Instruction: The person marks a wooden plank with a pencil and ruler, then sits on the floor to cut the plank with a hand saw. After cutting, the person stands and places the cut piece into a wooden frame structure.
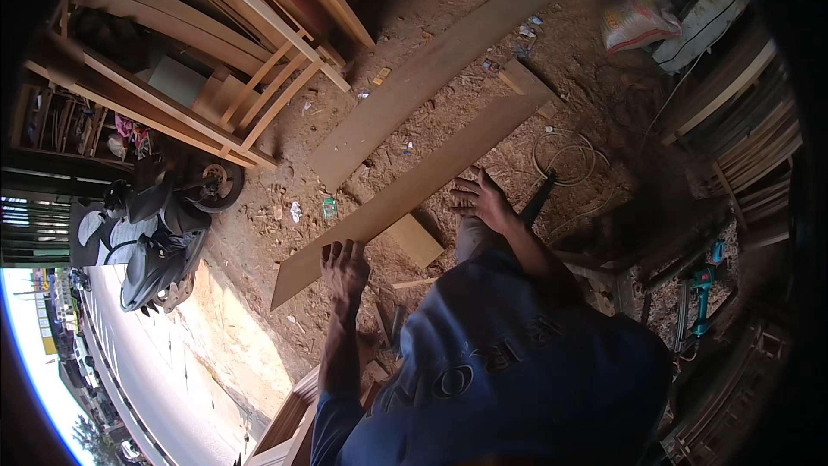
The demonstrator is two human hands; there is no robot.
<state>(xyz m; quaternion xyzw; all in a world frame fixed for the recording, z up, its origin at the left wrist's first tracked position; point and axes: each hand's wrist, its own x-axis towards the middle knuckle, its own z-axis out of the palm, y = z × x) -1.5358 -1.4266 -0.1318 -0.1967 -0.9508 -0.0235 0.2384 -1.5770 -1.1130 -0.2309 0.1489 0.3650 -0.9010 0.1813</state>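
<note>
A long brown wooden plank [414, 183] lies slantwise in front of me, its near end to the lower left and its far end to the upper right. My left hand [345, 272] is closed over the plank's near edge, fingers curled onto the wood. My right hand [485, 203] is beside the same edge further along, above my knee. Its fingers are spread and nothing shows in them. Under the plank's middle sticks out a short wood block [414, 240]. Another short wood piece [528, 85] lies at the far end.
A second, longer board [414, 73] lies beyond on the shaving-strewn ground. Wooden frames [259, 60] lean at the upper left, near a parked motorcycle [168, 224]. To the right are a coiled cable [569, 155], a green power tool [703, 298], a sack [640, 24] and stacked planks [750, 147].
</note>
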